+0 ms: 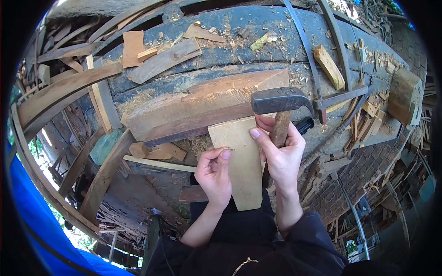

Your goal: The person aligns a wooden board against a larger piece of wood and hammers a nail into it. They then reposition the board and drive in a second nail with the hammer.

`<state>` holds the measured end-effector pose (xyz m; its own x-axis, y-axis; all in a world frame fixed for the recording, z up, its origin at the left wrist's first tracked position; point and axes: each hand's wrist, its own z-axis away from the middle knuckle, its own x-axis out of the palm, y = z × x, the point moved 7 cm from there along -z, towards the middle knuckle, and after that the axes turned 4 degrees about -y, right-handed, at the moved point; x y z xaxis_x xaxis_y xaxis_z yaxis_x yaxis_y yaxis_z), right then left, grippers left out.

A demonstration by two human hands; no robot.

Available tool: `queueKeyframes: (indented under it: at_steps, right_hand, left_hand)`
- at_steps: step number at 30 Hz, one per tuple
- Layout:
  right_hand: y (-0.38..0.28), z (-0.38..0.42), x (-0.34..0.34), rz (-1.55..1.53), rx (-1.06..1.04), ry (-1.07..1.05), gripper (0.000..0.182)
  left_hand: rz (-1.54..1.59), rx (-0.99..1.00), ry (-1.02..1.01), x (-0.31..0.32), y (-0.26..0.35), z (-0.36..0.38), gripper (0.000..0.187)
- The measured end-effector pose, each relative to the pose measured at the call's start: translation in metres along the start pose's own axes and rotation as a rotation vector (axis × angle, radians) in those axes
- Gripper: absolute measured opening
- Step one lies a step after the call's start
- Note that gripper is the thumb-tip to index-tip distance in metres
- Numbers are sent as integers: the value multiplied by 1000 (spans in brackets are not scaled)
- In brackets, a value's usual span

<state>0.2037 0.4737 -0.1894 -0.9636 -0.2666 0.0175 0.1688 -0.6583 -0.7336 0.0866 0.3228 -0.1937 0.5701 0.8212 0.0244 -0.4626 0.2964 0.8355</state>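
My left hand (216,172) is closed in a pinch over the face of a pale flat board (244,179). Between thumb and forefinger sits a thin nail (232,149), of which only a short dark end shows. My right hand (282,154) grips a claw hammer (278,101) by its wooden handle, close under the dark metal head. The same hand's thumb lies on the board's upper right edge, with fingers behind it. The board leans upright between my hands, its upper end near a thick wooden block (202,101). The lower end of the hammer handle is mostly hidden.
A blue-painted plank surface (221,32) carries shavings and offcuts. A frame saw (338,99) lies at the right. Curved wooden ribs (69,94) rise on the left, near a greenish lump (106,146). A wood block (405,96) stands at far right.
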Motion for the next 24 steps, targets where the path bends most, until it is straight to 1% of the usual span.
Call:
queueKeyframes:
  at_steps: [10,12,15,22,24]
  right_hand:
    - [1,0,0,9,-1,13,32]
    - [2,0,0,-1,28,13,32]
    - [2,0,0,-4,-3,8,32]
    - [0,0,1,-14,-2,17,32]
    - [1,1,0,-11,84,28,32]
  left_hand:
    - [7,20,4,3,3,0,14]
    - [-1,20,7,3,4,-1,14]
    - [0,20,9,3,4,-1,14]
    - [-5,12,15,3,4,-2,13]
    - [6,9,6,3,4,-3,13]
